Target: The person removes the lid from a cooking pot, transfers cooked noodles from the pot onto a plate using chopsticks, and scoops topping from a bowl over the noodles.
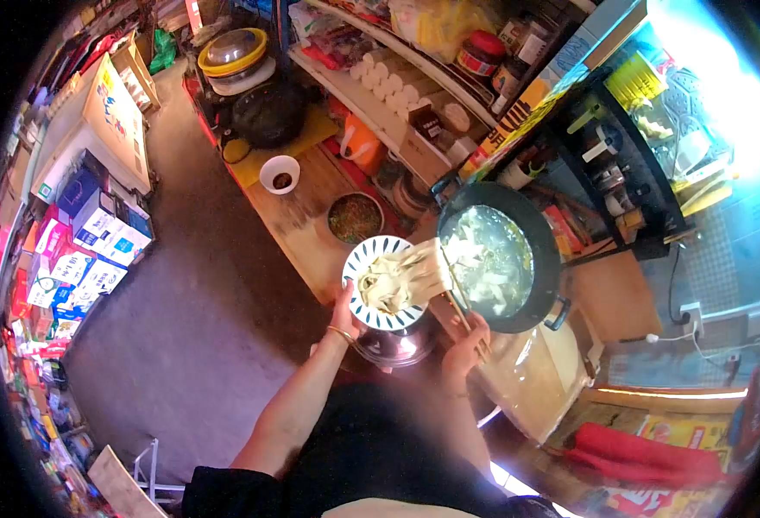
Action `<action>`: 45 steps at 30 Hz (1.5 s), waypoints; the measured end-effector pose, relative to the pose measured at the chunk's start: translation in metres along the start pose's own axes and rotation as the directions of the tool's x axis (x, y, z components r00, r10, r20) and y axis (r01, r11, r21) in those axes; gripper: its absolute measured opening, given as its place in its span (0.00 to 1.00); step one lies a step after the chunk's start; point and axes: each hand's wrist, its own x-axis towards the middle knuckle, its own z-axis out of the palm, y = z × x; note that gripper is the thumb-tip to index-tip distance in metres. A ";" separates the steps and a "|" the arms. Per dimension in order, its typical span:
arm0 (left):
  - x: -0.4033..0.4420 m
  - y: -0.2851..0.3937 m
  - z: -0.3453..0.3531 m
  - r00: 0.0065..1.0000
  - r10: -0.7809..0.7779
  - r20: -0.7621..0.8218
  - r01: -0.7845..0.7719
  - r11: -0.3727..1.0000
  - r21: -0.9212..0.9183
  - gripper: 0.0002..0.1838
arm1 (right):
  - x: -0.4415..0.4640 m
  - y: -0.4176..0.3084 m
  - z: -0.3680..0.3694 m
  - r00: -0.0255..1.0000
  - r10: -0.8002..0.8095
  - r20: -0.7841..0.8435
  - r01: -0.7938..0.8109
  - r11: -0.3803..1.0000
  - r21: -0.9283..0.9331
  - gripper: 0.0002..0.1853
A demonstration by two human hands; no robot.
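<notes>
My left hand point(344, 312) is closed on the rim of a white bowl point(361, 257) with dark stripes around its edge. Wide pale noodles point(387, 289) lie in it, and more stretch from its right side up to a pair of chopsticks point(455, 298). Those chopsticks are gripped in my right hand point(466, 350), between the bowl and a dark wok point(545, 255). Cloudy liquid with pale pieces point(488, 259) fills the wok. Below the bowl, a shiny metal pot point(394, 348) is partly covered.
On the wooden counter point(298, 233) stand a small white bowl point(279, 175) with dark sauce and a bowl of chopped seasoning point(355, 217). Shelves point(354, 86) with jars rise behind. Right of the wok is a black rack point(621, 173); boxes point(95, 250) line the left.
</notes>
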 end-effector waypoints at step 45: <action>0.016 -0.003 -0.013 0.998 -0.059 -0.030 0.058 0.998 -0.038 0.25 | 0.052 -0.041 0.030 0.519 -0.492 0.699 0.848 0.403 -0.345 0.09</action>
